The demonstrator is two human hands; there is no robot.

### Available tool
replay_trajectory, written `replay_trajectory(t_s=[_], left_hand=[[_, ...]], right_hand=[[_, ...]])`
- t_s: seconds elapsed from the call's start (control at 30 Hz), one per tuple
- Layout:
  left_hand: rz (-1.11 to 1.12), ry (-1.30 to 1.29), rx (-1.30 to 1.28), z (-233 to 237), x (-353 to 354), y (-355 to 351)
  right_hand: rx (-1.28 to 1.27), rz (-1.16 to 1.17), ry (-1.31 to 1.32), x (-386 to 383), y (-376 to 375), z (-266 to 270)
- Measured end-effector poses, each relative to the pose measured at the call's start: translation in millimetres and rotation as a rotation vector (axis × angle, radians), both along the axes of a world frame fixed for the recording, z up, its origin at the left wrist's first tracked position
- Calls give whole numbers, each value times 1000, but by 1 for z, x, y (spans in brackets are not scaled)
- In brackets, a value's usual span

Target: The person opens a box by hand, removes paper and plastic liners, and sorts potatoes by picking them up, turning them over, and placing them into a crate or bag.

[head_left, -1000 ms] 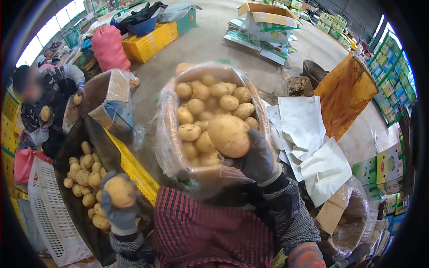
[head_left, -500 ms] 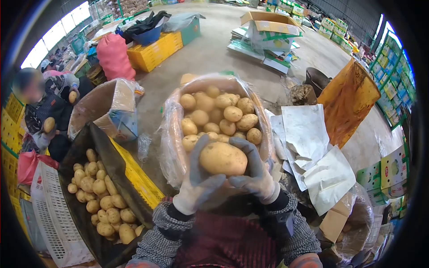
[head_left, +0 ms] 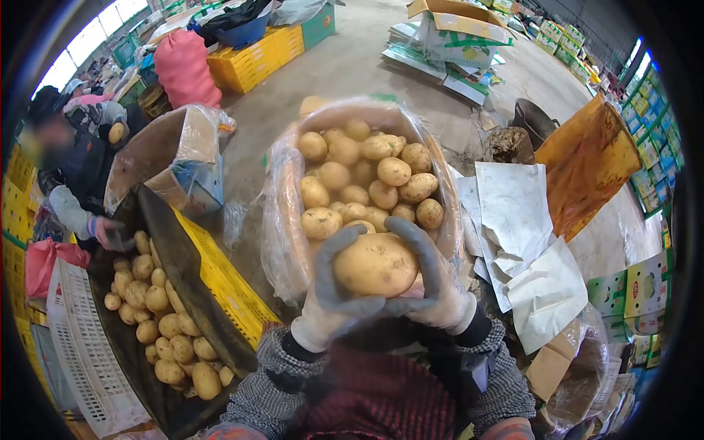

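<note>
A large potato (head_left: 375,265) is held between my two gloved hands, above the near edge of a plastic-lined box (head_left: 288,213). My left hand (head_left: 328,290) wraps its left side, and my right hand (head_left: 438,282) closes round its right side. The thumbs meet below it. Behind it, several loose potatoes (head_left: 394,171) fill the box, some under clear plastic film. On the left, more potatoes (head_left: 174,323) lie in a dark-lined yellow crate (head_left: 227,275).
A co-worker (head_left: 84,158) sits at the left, one hand reaching to the dark-lined crate and the other holding a potato. An open carton (head_left: 172,158) stands near them. White paper sheets (head_left: 513,220) and a stained orange board (head_left: 590,165) are at the right.
My hands and the large potato sit slightly farther right in view. The co-worker's lower hand, which held a potato, has moved down to the crate and now looks empty.
</note>
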State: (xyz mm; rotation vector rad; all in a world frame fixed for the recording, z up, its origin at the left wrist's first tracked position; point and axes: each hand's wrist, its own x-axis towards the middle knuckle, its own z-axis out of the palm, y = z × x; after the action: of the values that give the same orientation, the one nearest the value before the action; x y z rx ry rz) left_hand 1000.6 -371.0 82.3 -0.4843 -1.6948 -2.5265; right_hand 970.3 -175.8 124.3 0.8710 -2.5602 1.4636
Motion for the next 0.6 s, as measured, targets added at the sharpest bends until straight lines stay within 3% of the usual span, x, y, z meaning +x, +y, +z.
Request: replay_trajectory(t_s=[0.1, 0.3, 0.4, 0.5, 0.6], left_hand=[[19, -16, 16, 3, 1, 2], [253, 102, -298, -14, 3, 6], [316, 193, -476, -13, 2, 4], [152, -110, -241, -7, 5, 0], [106, -13, -131, -18, -1, -5]], right_hand=[[39, 59, 49, -1, -1, -5], [144, 17, 313, 3, -8, -10], [210, -11, 296, 7, -11, -7], [187, 0, 160, 4, -7, -9], [161, -28, 64, 4, -5, -9]])
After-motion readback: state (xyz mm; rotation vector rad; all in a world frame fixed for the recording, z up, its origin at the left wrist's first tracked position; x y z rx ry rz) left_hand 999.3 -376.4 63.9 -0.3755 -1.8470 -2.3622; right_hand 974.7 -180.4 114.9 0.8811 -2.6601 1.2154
